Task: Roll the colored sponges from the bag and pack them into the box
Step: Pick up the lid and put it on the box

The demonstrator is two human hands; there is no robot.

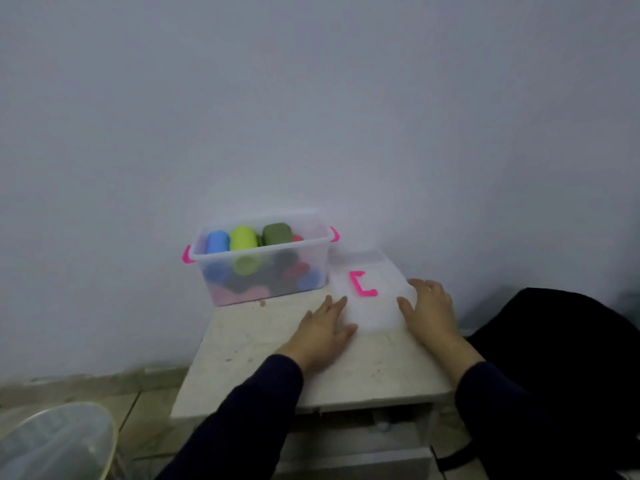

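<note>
A clear plastic box [313, 261] with pink latches stands at the table's back left. It holds several rolled sponges: a blue one [218, 241], a lime one [243, 238], a dark green one [276, 233] and more below. Its translucent lid [372, 306] with a pink handle [361, 284] lies flat on the table, right of the box. My left hand [323, 329] lies flat, fingers straight, on the lid's left edge. My right hand [429, 308] rests at the lid's right edge, its fingers bent over the rim.
The small pale table [249, 368] stands against a white wall, with a drawer front [363, 459] below its front edge. A black bag [568, 362] sits to the right. A translucent bin [55, 441] stands on the floor at lower left.
</note>
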